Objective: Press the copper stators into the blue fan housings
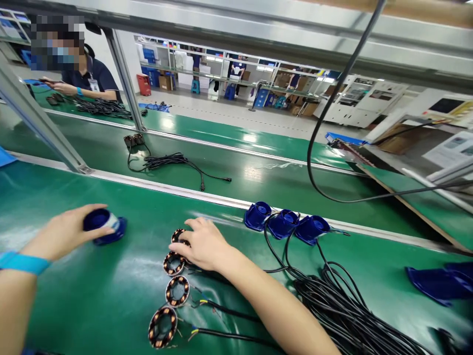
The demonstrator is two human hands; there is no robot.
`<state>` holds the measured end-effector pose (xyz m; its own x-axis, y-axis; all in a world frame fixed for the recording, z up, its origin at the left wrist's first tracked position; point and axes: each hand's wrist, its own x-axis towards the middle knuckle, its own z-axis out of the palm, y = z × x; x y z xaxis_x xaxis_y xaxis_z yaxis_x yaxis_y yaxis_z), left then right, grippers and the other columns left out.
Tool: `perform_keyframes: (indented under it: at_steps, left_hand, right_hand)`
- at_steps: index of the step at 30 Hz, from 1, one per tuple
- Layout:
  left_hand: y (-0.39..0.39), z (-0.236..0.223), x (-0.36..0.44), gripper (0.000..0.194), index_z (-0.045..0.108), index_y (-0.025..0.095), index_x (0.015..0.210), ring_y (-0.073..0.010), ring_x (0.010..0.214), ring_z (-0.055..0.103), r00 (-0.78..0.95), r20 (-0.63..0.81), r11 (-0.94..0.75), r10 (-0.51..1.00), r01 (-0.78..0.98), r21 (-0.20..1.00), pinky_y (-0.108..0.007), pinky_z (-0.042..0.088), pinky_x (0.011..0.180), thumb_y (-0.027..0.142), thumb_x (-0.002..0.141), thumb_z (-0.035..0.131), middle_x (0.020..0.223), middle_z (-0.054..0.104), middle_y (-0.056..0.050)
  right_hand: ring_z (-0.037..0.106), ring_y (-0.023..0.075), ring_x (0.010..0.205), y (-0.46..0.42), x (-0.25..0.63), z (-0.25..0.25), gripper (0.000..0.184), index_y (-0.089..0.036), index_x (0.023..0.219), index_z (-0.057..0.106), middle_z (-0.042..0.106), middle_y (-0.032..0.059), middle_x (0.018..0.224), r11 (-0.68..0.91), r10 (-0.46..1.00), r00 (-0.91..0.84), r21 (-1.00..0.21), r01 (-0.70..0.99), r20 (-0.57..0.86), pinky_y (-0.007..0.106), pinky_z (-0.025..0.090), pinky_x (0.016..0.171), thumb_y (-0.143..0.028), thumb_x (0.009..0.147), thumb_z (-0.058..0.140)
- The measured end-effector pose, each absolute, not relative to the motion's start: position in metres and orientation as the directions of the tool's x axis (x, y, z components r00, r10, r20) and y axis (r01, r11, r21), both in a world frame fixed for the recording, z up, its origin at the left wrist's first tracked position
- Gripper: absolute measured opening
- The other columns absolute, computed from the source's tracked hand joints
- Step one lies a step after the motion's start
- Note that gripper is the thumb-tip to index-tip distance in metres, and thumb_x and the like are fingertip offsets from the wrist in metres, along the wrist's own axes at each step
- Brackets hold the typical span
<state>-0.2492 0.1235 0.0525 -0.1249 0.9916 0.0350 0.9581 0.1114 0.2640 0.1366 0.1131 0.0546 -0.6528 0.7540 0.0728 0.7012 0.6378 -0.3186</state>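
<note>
My left hand [70,229] is closed around a dark blue plastic motor housing [96,222] at the left of the green bench, thumb on the near side over a pale label. In the middle, my right hand [207,244] has its thumb and fingers around the farthest copper-wound stator [178,234], partly covering it. Nearer to me, a row of similar ring stators [177,291] lies on the bench. Black cables with stripped coloured wire ends [201,301] lie beside them, running right under my forearm.
Three blue housings [284,223] with cables stand against the bench's back rail. A thick black cable bundle [340,301] lies at right, with more blue parts [439,283] beyond. Coiled cables [166,160] rest on the belt behind. A co-worker [94,74] sits across.
</note>
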Motion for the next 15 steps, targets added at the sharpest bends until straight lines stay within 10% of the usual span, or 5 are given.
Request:
perform_keyframes:
  at_steps: [4, 9, 15]
  left_hand:
    - [0.155, 0.057, -0.155, 0.093, 0.059, 0.025, 0.138, -0.031, 0.112, 0.066, 0.143, -0.002, -0.129, 0.99, 0.9, 0.417, -0.04, 0.052, 0.099, 0.086, 0.068, 0.062, 0.135, 0.068, -0.006]
    - [0.182, 0.042, -0.088, 0.09, 0.06, 0.025, 0.139, -0.032, 0.122, 0.062, 0.356, 0.004, -0.294, 0.934, 0.765, 0.573, -0.038, 0.051, 0.101, 0.074, 0.065, 0.074, 0.14, 0.064, -0.008]
    - [0.189, 0.038, -0.017, 0.116, 0.022, 0.031, 0.161, -0.0217, 0.086, 0.069, 0.486, 0.01, -0.356, 0.874, 0.624, 0.695, -0.033, 0.054, 0.081, 0.051, 0.066, 0.086, 0.13, 0.069, -0.005]
  right_hand:
    - [0.068, 0.0268, 0.103, 0.126, 0.117, 0.049, 0.066, -0.017, 0.098, 0.081, 0.076, 0.0129, 0.1, 0.572, 0.788, -0.614, -0.322, 0.755, -0.041, 0.04, 0.051, 0.094, -0.062, 0.107, 0.033]
    - [0.067, 0.02, 0.104, 0.125, 0.176, 0.086, 0.036, -0.022, 0.108, 0.076, 0.075, 0.004, 0.111, 0.541, 0.841, -0.435, -0.492, 0.682, 0.322, 0.031, 0.049, 0.095, -0.053, 0.099, 0.062]
    - [0.064, 0.0184, 0.111, 0.128, 0.215, 0.116, 0.022, -0.019, 0.119, 0.067, 0.064, 0.0076, 0.128, 0.515, 0.856, -0.386, -0.521, 0.68, 0.344, 0.03, 0.051, 0.093, -0.025, 0.098, 0.066]
